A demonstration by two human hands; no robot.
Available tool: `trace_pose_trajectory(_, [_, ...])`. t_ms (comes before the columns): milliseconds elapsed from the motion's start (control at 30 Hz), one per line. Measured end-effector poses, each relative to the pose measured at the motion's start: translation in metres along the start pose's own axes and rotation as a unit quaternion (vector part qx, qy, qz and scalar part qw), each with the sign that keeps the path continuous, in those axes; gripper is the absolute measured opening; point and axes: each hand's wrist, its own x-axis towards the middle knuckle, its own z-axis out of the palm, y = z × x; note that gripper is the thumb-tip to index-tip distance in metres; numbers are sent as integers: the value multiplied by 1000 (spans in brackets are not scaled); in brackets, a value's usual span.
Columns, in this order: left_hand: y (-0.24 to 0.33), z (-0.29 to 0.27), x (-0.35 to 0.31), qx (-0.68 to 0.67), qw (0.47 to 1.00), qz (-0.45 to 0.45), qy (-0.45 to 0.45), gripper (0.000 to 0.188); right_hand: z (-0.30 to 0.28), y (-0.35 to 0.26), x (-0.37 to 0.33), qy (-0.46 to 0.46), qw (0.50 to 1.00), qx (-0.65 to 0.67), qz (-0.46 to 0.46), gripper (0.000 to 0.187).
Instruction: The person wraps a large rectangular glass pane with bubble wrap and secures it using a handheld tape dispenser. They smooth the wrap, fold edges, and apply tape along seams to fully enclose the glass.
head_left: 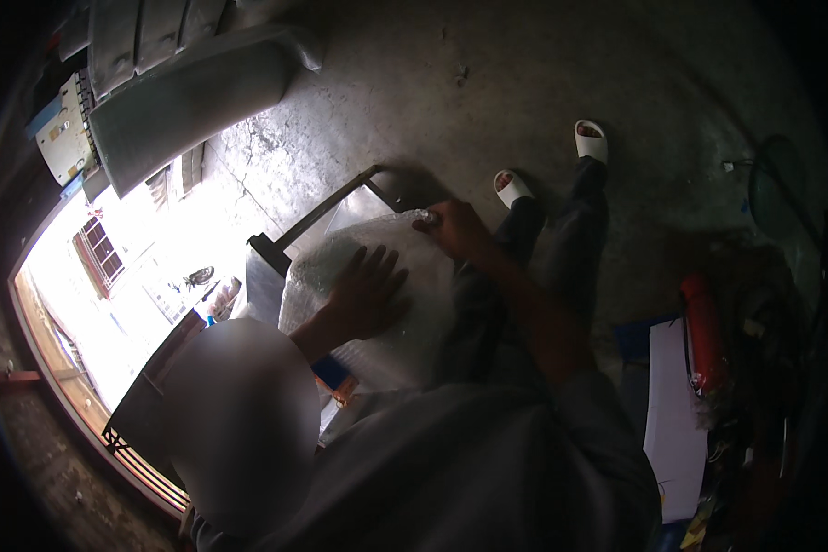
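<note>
1. Sheeting [423, 304], clear and crinkled, lies bunched over a bulky form at the centre of my head view, in front of the wearer's grey shirt [488, 451]; I cannot tell what it covers.
2. Left hand [368, 293]: laid flat on the sheeting, palm down, fingers spread.
3. Right hand [454, 230]: fingers curled tightly around the gathered far edge of the sheeting, to the right of the left hand.
4. Dark frame bar [327, 213]: runs obliquely just beyond the sheeting. A blue-and-orange item [333, 373] shows beside its near left edge, too obscured for me to identify.
5. White slippers [591, 145]: worn on two feet on the concrete floor [524, 83], below dark trousers [575, 225].
6. Surroundings: I see curved grey panels [193, 101] at upper left, a glaring doorway [147, 299] at left, and a red cylinder [702, 336] near a white board [673, 423] at lower right.
</note>
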Motion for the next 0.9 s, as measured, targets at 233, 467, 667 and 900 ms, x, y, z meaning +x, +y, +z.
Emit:
trace_pose_trajectory(233, [3,-1,21,-13,998,-58,8,47,13,-27,-28,12,993,-76,-87,29])
trace_pose_trajectory(467, [3,10,25,-95,989,-88,-70,37,13,-28,-29,5,994,-52,-100,28])
trace_pose_trajectory(667, [34,12,7,-10,997,-50,-63,58,3,-40,-34,22,990,-95,-105,28])
trace_pose_trajectory(900, [73,39,-3,65,993,-98,32,72,38,-60,-67,50,964,-212,-153,21])
